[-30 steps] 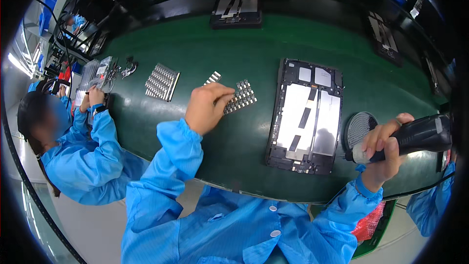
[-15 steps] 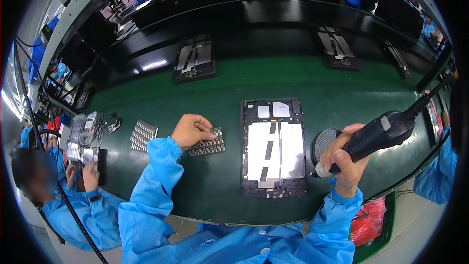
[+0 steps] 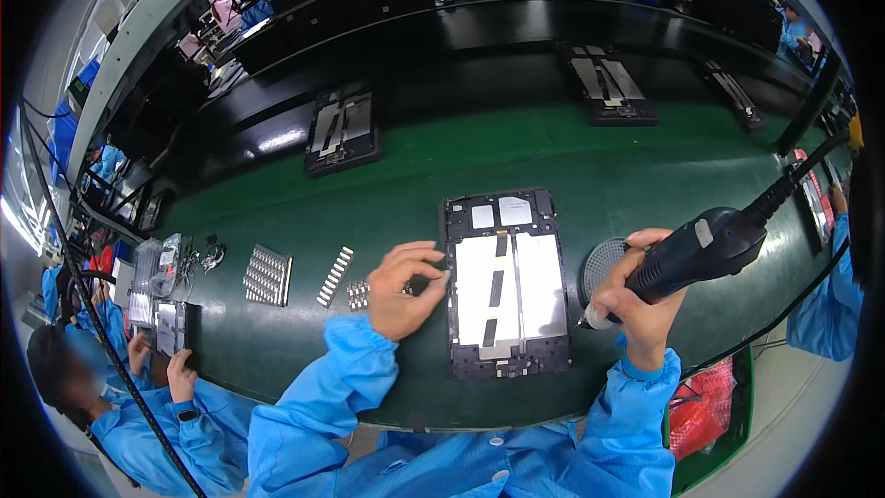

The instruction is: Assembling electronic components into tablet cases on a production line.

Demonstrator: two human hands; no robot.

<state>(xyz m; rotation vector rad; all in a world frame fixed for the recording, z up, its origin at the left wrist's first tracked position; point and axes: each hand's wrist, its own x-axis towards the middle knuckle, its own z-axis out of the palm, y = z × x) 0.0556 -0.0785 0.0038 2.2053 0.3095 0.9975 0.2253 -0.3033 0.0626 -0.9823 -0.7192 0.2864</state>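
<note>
Center of green bench, just R of the L hand: opened tablet (image 3: 507, 295), flat, innards up, long side toward the L hand. L hand (image 3: 406, 290) at the tablet's L edge; thumb + forefinger tips close together there, can't tell if they pinch a small part or touch the edge. Half a sec ago the L hand was over the parts sheet (image 3: 358, 294); now it's shifted R to the tablet. R hand (image 3: 645, 304) wrapped round a black corded driver (image 3: 701, 254), fingers clamped on its body, same grip as prev frame; driver tip near the tablet's R edge, contact unclear. Mesh dish (image 3: 601, 263) just behind R hand, partly covered by it.

Parts sheet partly hidden by L hand, rest shows btwn fingers. Narrow strip of parts (image 3: 335, 277) now in plain view beside it; wasn't visible in prev frame. Second parts sheet (image 3: 265, 275) farther L, lying flat as before.

Far side: three more tablets, L one (image 3: 343, 127), mid one (image 3: 608, 88), R one (image 3: 735, 95), last seen at a steep slant. Co-worker (image 3: 203, 443) at L, cut by a dark cable, small item in their hands hard to ID.
</note>
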